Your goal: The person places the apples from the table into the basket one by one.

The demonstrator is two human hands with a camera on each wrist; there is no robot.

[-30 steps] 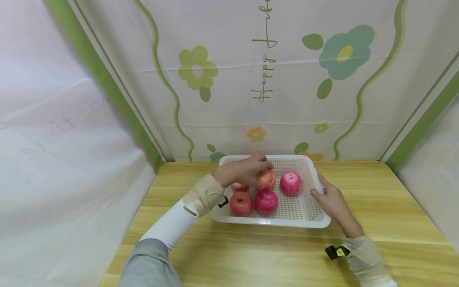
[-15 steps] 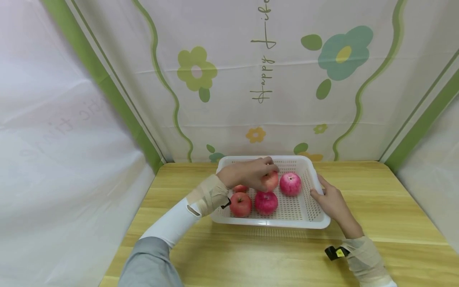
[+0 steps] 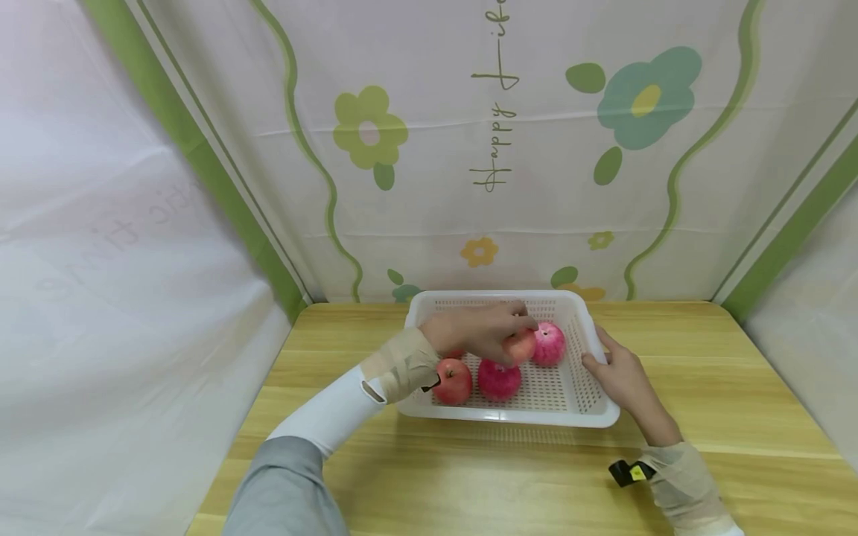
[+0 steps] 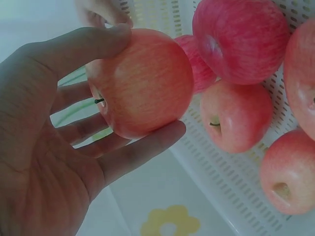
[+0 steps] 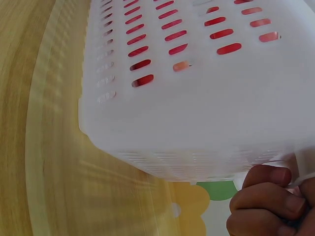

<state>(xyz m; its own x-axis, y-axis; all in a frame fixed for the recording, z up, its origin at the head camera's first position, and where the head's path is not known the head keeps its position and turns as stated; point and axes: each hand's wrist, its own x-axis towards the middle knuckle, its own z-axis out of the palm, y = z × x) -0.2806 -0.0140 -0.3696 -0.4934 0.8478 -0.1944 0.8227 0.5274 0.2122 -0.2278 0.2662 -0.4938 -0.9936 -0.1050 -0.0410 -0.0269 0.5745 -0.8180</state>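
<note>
My left hand [image 3: 485, 331] holds a light red apple [image 3: 519, 347] above the white slotted basket [image 3: 506, 417]. In the left wrist view the thumb and fingers are round this apple [image 4: 142, 83], its stem toward the palm. Just right of it in the head view is a pink apple [image 3: 550, 345]; a deep pink apple [image 3: 499, 381] lies in front. A red apple [image 3: 453, 382] sits at the left end, and others behind are mostly covered by the hand and arm. My right hand [image 3: 620, 376] grips the basket's right rim, fingers curled below it in the right wrist view [image 5: 266, 201].
The basket stands on a wooden table [image 3: 482, 484], near its back edge. A white cloth backdrop [image 3: 429, 193] with printed flowers rises right behind it, and cloth walls flank both sides. Bare tabletop lies in front.
My left hand has carried the light red apple rightward across the basket, toward the pink apple. The right hand keeps its grip on the rim, and the basket stays in place.
</note>
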